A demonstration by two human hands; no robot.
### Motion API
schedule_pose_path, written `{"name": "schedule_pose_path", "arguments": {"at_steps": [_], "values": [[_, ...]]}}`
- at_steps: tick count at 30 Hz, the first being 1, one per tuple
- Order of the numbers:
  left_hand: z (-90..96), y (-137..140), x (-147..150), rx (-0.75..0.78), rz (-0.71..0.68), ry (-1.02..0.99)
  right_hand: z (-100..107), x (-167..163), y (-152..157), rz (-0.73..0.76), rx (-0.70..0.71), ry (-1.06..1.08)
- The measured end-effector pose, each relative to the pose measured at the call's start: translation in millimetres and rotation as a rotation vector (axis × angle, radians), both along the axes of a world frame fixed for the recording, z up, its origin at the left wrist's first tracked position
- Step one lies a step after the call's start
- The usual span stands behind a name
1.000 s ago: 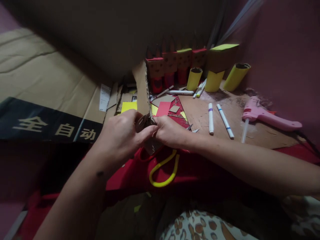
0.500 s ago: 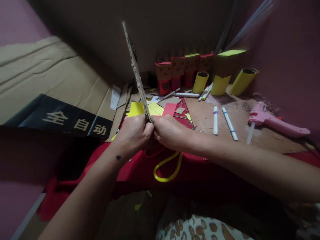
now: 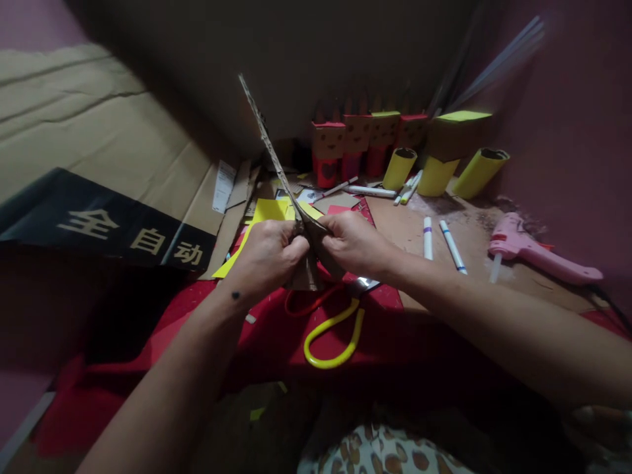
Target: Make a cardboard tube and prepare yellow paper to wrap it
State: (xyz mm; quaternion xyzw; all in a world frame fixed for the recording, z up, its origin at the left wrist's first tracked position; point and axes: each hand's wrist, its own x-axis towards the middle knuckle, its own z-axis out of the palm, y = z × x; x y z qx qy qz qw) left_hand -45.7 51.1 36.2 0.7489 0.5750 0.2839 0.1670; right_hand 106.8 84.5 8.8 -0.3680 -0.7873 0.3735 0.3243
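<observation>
- Cardboard piece (image 3: 276, 158) tilts up above the red-covered surface (image 3: 380, 329), left hand (image 3: 274, 253) and right hand (image 3: 353, 243) each closed around its lower part.
- Carton (image 3: 158, 155) at left reads "全自动"; its white label (image 3: 224, 187) is illegible.

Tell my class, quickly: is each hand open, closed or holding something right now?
Left hand: closed, gripping the piece of cardboard.
Right hand: closed, holding the cardboard beside the left hand.
</observation>
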Motion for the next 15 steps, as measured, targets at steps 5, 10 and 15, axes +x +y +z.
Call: {"name": "schedule_pose_path", "arguments": {"at_steps": [5, 10, 15], "values": [[1.7, 6.6, -7.7, -0.052, -0.072, 0.024, -1.3, 1.6, 3.4, 0.020, -0.066, 0.028], [13.4, 10.2, 0.1, -0.131, 0.017, 0.127, 14.0, -4.5, -10.1, -0.067, 0.116, -0.159], [17.5, 19.0, 4.6, -0.190, 0.042, 0.192, 19.1, -8.6, -15.3, -0.093, 0.126, -0.236]]}}
